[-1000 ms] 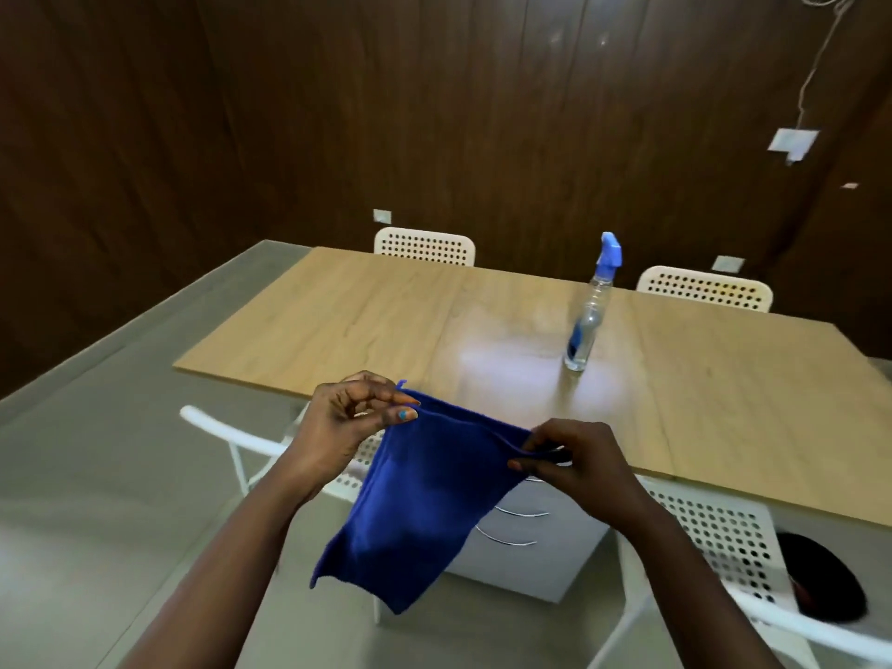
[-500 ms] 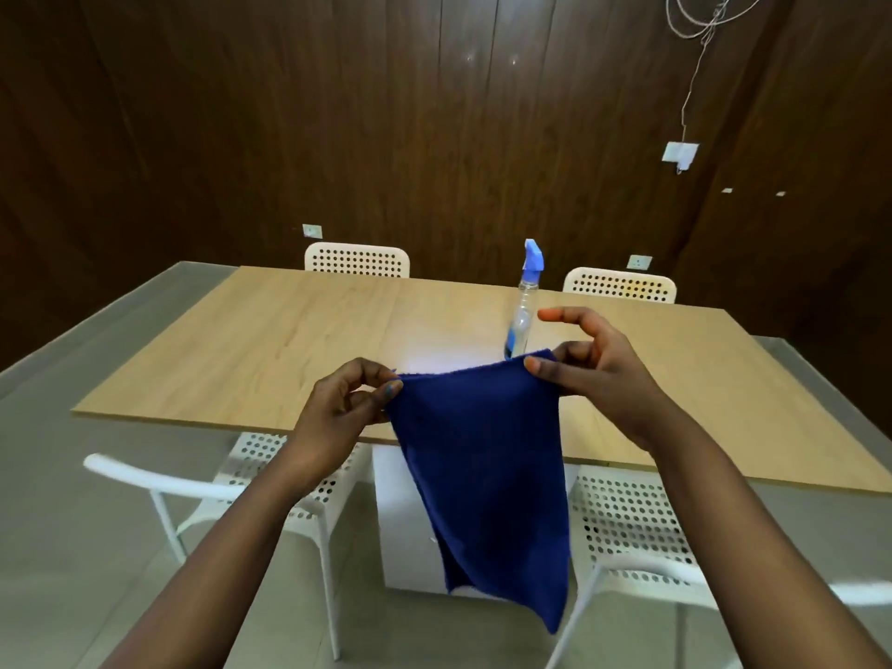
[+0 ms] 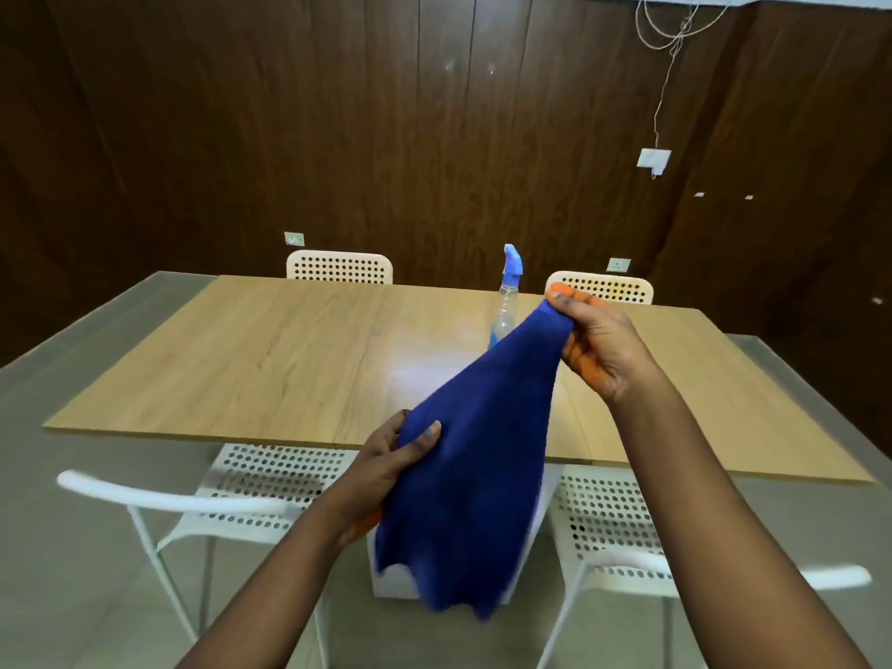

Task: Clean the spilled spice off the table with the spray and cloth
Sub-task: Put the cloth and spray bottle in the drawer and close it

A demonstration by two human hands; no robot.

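A dark blue cloth (image 3: 475, 470) hangs in the air in front of the wooden table (image 3: 270, 359). My right hand (image 3: 596, 352) pinches its top corner, raised high. My left hand (image 3: 391, 463) grips the cloth's left side lower down, near the table's front edge. A clear spray bottle (image 3: 507, 301) with a blue trigger head stands upright on the table's far middle, partly hidden behind the cloth. A pale shiny patch (image 3: 415, 374) lies on the tabletop in front of the bottle. I cannot make out any spice.
Two white perforated chairs (image 3: 270, 485) (image 3: 608, 528) are tucked in at the near side, two more (image 3: 338, 267) (image 3: 603, 287) at the far side. A white cabinet (image 3: 391, 577) sits under the table. Dark wood panelling rises behind.
My right hand has lifted its corner of the cloth up and to the right. My left hand has slid down to grip the cloth's side. The cloth now hangs stretched diagonally.
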